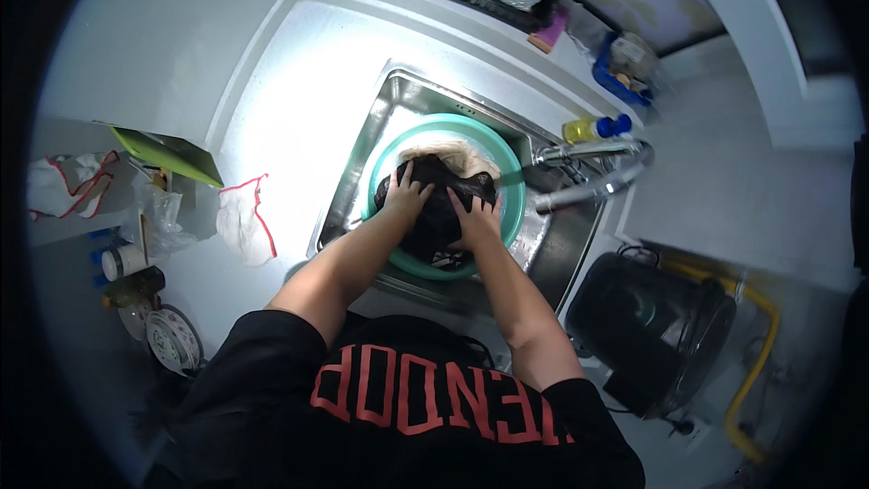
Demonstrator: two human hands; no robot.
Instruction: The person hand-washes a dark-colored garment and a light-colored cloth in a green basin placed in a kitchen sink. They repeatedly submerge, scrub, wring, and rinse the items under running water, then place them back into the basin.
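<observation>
A green plastic basin [514,217] sits inside a stainless steel sink [344,193]. In the basin lies a dark, wet-looking cloth [434,217], with a cream-coloured cloth [455,153] behind it at the far side. My left hand [405,198] rests on the left part of the dark cloth with its fingers spread. On the right part of the same cloth lies my right hand [477,221], its fingers apart and partly sunk into the folds. Whether either hand pinches any fabric cannot be told.
A metal faucet [584,153] reaches in from the right, its spout end near the basin. Beside it lies a yellow bottle with a blue cap [584,130]. A white cloth with red edging [246,224] is on the counter at left. A black lidded container [638,326] stands at lower right.
</observation>
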